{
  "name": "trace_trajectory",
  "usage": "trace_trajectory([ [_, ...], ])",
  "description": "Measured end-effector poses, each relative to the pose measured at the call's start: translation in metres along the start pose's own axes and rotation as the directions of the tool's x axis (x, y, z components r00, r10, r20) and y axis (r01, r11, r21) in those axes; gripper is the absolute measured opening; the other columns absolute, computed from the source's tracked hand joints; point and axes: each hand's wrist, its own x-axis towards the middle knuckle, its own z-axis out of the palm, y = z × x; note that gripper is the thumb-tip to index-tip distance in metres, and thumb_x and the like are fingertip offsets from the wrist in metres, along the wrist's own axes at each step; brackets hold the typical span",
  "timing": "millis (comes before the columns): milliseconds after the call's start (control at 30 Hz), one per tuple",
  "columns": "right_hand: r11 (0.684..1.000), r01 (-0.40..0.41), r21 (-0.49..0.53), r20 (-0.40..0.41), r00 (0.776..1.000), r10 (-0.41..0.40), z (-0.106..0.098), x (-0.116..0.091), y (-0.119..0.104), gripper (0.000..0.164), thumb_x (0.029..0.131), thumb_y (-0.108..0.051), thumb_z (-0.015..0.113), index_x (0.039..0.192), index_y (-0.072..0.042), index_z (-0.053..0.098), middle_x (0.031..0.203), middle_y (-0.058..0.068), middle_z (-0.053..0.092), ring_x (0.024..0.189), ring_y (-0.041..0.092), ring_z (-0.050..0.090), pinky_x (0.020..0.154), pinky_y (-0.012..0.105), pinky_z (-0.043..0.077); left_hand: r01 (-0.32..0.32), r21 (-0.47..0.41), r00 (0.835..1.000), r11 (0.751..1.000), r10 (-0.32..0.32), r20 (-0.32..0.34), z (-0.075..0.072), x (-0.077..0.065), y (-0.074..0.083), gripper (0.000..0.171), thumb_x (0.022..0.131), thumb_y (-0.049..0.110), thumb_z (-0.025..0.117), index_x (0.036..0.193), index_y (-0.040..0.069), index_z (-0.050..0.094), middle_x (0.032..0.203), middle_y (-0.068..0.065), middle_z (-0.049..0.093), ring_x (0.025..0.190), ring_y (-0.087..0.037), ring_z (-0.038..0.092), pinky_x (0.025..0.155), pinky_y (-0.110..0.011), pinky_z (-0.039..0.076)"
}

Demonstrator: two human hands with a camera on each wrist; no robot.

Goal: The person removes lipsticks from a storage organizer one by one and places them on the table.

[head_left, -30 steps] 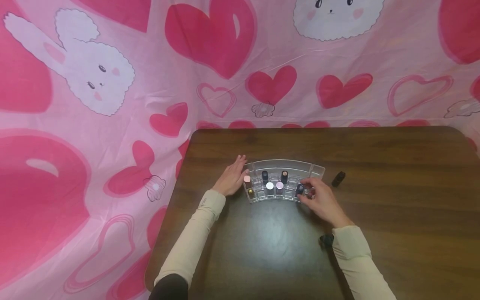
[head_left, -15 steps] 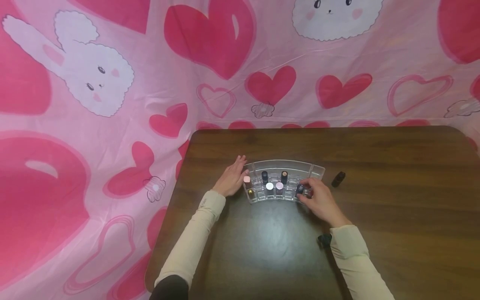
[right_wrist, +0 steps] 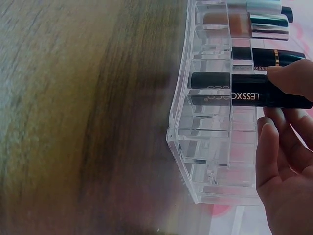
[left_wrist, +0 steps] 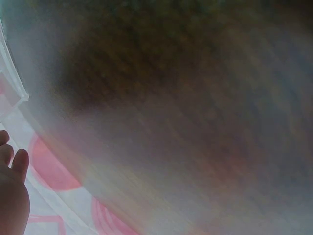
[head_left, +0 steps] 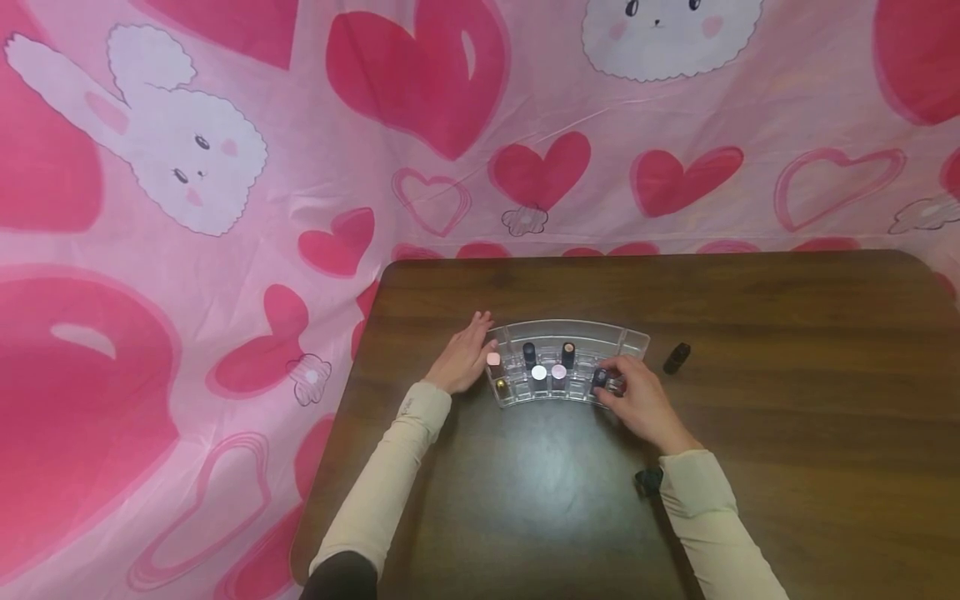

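Note:
A clear, curved lipstick organizer (head_left: pixel 562 327) stands on the table with several tubes in its slots. My right hand (head_left: pixel 641 402) pinches a black lipstick tube (right_wrist: pixel 247 90) between thumb and fingers at the organizer's right end. That tube stands upright in a slot, its lower part behind the clear wall in the right wrist view. My left hand (head_left: pixel 462 357) lies against the organizer's left end with its fingers extended, holding nothing. Pink-topped (head_left: pixel 493 359), gold-topped (head_left: pixel 502 386), white-topped (head_left: pixel 539 373) and lilac-topped (head_left: pixel 558 372) tubes stand in the slots, along with black ones (head_left: pixel 568 354).
On the brown wooden table (head_left: pixel 810 375), a loose black tube (head_left: pixel 677 358) lies right of the organizer. A dark object (head_left: pixel 648 482) shows beside the right cuff, its kind unclear. Behind the table hangs a pink heart-printed cloth (head_left: pixel 427 75).
My right forearm has shifted slightly left over the last second, the hand staying on the black lipstick tube. The left hand and the organizer keep their places.

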Motion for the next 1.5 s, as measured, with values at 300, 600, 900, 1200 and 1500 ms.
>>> trace_trajectory([
  [300,1.000,-0.011,0.017,0.001,1.000,0.011,0.0003,0.0001,0.0016,0.035,0.083,-0.010,0.073,0.115,-0.003,0.060,0.105,0.015,0.058,0.085,0.025,0.053,0.073,0.034,0.048,0.010,-0.013,1.000,1.000,-0.010,0.000,0.0007,-0.0002,-0.0003,0.063,0.102,0.048,0.028,0.154,0.011,0.024,0.164,-0.001,0.014,0.152,-0.018,0.007,0.121,-0.044,0.021],
  [600,0.999,-0.026,0.036,0.004,1.000,0.026,-0.0005,-0.0002,0.0014,0.035,0.083,-0.010,0.073,0.115,-0.003,0.060,0.105,0.015,0.058,0.086,0.025,0.053,0.073,0.034,0.048,0.010,-0.008,1.000,1.000,-0.010,0.000,0.0013,-0.0005,-0.0003,0.063,0.102,0.047,0.028,0.153,0.011,0.025,0.164,-0.001,0.014,0.152,-0.017,0.007,0.121,-0.044,0.022],
  [900,0.997,-0.018,0.071,-0.012,1.000,0.019,-0.0009,-0.0019,0.0028,0.035,0.082,-0.006,0.074,0.115,-0.004,0.061,0.104,0.015,0.061,0.086,0.025,0.055,0.072,0.032,0.049,0.000,-0.013,1.000,1.000,0.000,0.003,0.0005,-0.0011,-0.0001,0.061,0.103,0.045,0.030,0.153,0.010,0.024,0.164,-0.001,0.014,0.152,-0.017,0.006,0.121,-0.044,0.021],
  [1200,0.995,0.005,0.098,-0.041,0.999,-0.001,-0.0033,-0.0039,0.0017,0.035,0.082,-0.005,0.074,0.114,-0.004,0.060,0.102,0.014,0.061,0.084,0.024,0.057,0.071,0.028,0.049,0.003,-0.026,1.000,1.000,-0.003,0.005,0.0001,-0.0013,0.0005,0.062,0.103,0.045,0.032,0.154,0.011,0.023,0.164,0.000,0.014,0.152,-0.018,0.006,0.121,-0.045,0.021],
  [1500,0.994,0.015,0.107,-0.060,0.998,-0.008,-0.0039,-0.0050,0.0027,0.036,0.082,-0.004,0.074,0.115,-0.004,0.060,0.103,0.014,0.060,0.085,0.025,0.058,0.071,0.026,0.051,0.007,-0.011,1.000,1.000,-0.007,0.001,-0.0002,-0.0010,0.0018,0.062,0.103,0.044,0.030,0.154,0.010,0.023,0.163,-0.002,0.015,0.152,-0.021,0.008,0.121,-0.045,0.021],
])
